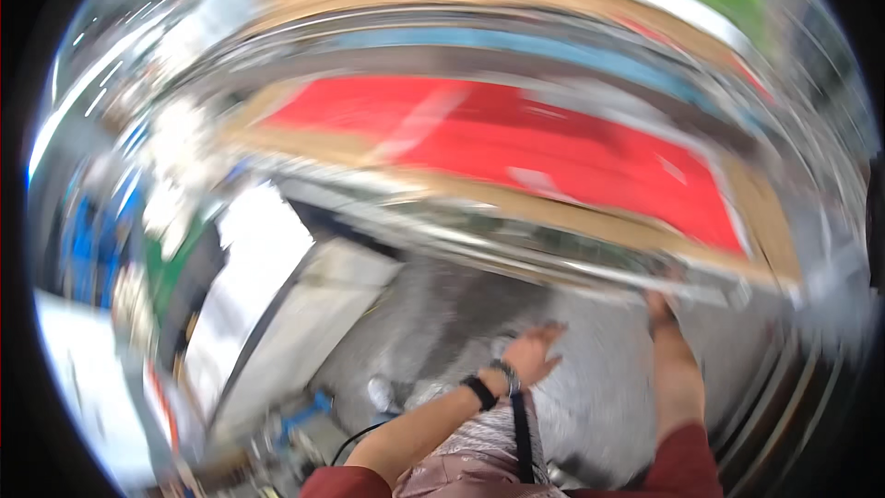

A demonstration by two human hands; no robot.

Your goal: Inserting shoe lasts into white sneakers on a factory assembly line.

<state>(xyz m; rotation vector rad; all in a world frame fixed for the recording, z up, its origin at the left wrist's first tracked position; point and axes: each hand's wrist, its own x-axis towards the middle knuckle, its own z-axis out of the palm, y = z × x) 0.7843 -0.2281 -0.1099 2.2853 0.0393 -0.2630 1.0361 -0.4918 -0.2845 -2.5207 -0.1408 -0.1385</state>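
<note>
My left hand (pixel 533 357) hangs in front of my body above the floor, with its fingers apart and nothing in it. A dark band and a bracelet are on that wrist. My right hand (pixel 661 302) reaches to the near metal rail (pixel 516 263) of a long table, toward its right end. Motion smears its fingers, so whether it grips the rail is unclear. Beyond the rail, a red sheet with pale patches (pixel 553 152) lies flat on a brown board (pixel 774 231) along the table.
A white panel (pixel 244 267) and a pale slab-like surface (pixel 309 327) stand at the left. Behind the red sheet runs a light blue strip (pixel 516 44). Grey floor (pixel 590 378) shows below my hands. Long bars (pixel 784 397) lie at the lower right. Much is blurred.
</note>
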